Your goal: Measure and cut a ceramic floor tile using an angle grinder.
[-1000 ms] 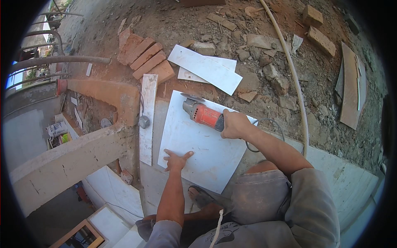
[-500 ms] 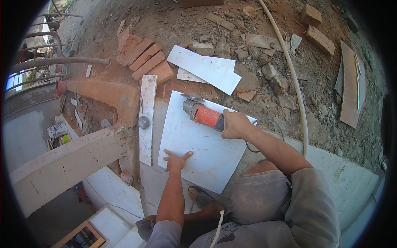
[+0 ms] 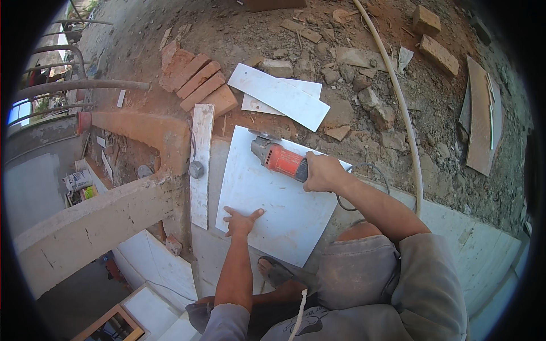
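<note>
A large white tile (image 3: 278, 210) lies flat in front of me. My right hand (image 3: 323, 172) is wrapped round the rear of a red angle grinder (image 3: 284, 161), whose grey head and disc sit at the tile's far edge, near its far left corner. From the grinder's rear a dark cable curves down beside my forearm. My left hand (image 3: 242, 221) rests on the tile's near left part, fingers spread. Whether the disc touches the tile I cannot tell.
Left of the tile lies a narrow white strip (image 3: 201, 187) with a round grey piece on it. Beyond are red bricks (image 3: 196, 77), white tile offcuts (image 3: 278, 94) and rubble. A pale hose (image 3: 405, 108) runs down the right. A concrete ledge (image 3: 96, 213) borders a drop at left.
Almost nothing differs. The whole view has shifted very slightly; both hands, the grinder and the tile keep their places relative to each other.
</note>
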A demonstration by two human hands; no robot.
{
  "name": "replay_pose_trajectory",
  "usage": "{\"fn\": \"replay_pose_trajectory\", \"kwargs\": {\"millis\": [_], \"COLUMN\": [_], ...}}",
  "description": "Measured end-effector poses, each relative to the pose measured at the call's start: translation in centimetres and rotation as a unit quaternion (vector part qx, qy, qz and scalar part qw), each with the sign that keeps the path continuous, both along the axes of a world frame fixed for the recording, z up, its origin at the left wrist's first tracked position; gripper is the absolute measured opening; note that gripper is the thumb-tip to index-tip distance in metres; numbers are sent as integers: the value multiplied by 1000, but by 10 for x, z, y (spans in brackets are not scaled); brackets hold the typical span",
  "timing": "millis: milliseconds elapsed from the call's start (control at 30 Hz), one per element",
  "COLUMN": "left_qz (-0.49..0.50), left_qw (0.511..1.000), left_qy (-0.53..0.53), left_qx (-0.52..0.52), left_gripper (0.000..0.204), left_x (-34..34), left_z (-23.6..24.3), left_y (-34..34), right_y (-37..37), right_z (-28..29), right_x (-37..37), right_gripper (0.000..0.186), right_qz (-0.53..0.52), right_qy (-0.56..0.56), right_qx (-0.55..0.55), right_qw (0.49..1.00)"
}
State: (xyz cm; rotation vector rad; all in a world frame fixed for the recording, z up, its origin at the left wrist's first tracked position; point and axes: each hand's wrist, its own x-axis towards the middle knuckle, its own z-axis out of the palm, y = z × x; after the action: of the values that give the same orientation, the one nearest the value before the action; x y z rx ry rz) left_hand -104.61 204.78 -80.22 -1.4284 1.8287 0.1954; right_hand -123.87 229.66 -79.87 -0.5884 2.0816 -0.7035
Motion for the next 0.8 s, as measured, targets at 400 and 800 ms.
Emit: {"fn": "replay_pose_trajectory", "kwargs": {"millis": [400,800], "left_qz": [-12,-21], "left_qw": [1000,1000], "left_qy": [8,7], "left_qx": [-10,-9], "left_gripper": [146,146], "left_x": [4,8], "left_z": [-4,-6], "left_y": [-2,-3], "right_y": [-2,0], "right_z": [-3,-2], "right_x": [-1,0], "right_gripper": [57,53], "right_qz": [7,4], "right_qy": [-1,1], "right_qx": [-14,-12], "right_qw": [1000,1000]}}
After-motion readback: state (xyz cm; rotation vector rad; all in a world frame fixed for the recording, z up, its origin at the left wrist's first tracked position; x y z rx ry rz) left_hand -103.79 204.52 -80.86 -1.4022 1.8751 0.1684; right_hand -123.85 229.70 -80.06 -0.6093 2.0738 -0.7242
